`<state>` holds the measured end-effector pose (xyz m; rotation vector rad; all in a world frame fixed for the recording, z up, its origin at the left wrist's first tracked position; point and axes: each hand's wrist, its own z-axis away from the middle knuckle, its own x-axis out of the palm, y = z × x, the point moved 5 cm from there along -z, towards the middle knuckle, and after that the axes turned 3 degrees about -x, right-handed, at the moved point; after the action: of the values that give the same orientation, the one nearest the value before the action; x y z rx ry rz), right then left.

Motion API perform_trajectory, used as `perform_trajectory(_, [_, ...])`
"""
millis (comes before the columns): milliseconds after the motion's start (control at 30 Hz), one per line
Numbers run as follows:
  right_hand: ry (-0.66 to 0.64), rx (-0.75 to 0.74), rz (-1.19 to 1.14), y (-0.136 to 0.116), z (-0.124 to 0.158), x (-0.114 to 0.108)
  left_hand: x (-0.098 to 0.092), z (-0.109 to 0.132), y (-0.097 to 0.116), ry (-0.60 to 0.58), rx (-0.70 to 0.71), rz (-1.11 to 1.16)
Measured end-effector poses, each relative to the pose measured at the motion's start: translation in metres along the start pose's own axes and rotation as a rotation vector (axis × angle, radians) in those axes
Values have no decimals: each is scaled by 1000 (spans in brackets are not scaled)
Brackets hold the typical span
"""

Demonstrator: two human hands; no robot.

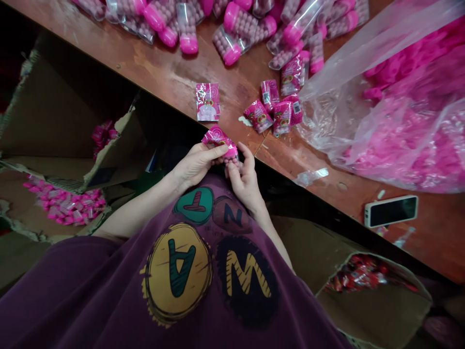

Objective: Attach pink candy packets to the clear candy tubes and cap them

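Both left grip and right grip clench a pink packet between a wooden table and cardboard boxes.

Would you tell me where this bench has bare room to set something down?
Bare wood lies left of the lone sachet, beneath the candy tubes, and around the phone, below the plastic bag. The top edge and sachets beside the bag are crowded.
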<state>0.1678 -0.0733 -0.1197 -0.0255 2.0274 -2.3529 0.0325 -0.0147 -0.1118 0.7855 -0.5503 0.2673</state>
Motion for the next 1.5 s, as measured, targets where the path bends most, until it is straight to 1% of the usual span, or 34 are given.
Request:
perform_trajectory(67, [8,-45,65,-2,0,1,0,0,0,16,2,2])
perform_trajectory(133, [3,-45,54,-1,-1,3,1,0,-1,12,-16,16])
perform_trajectory(267, [-15,48,-129,2,-2,9,6,1,-6,-80,-85,41])
perform_trajectory(333, [-42,100,-206,3,-3,11,6,3,-8,-96,-101,34])
perform_trajectory(433, [-39,102,-200,2,-4,12,6,4,-12,-89,-103,8])
perform_trajectory(533, [8,57,-130,1,-4,10,4,3,-16,-65,-94,5])
perform_trajectory(600, [25,47,-125,2,-4,11,3,4,-18,-56,-105,7])
perform_trajectory(667, [31,44,-142,2,-4,11,3,4,-18,-67,-123,4])
perform_trajectory(767, [39,41,-148,2,-5,10,2,2,-15,-60,-99,28])
perform_trajectory(933, [6,97,-194,8,-4,13,3,0,-14,-14,-72,71])
perform_trajectory(1000, [15,82,-129,12,-3,13,5,0,-16,-4,-76,58])
perform_trajectory(1100, [47,16,91,13,-3,11,5,0,-19,40,-82,47])
perform_trajectory(1167, [46,-12,230,11,-4,11,2,0,-21,87,-72,50])
perform_trajectory(1233, [30,-38,302,5,-4,10,-2,0,-22,136,-54,45])
perform_trajectory(1300, [16,-56,318,0,-4,10,-3,0,-22,156,-37,36])
perform_trajectory(1400, [-3,-29,267,-1,-4,10,-2,1,-21,125,-16,47])
perform_trajectory(1500, [-32,51,73,2,-5,13,0,1,-21,58,-30,75])
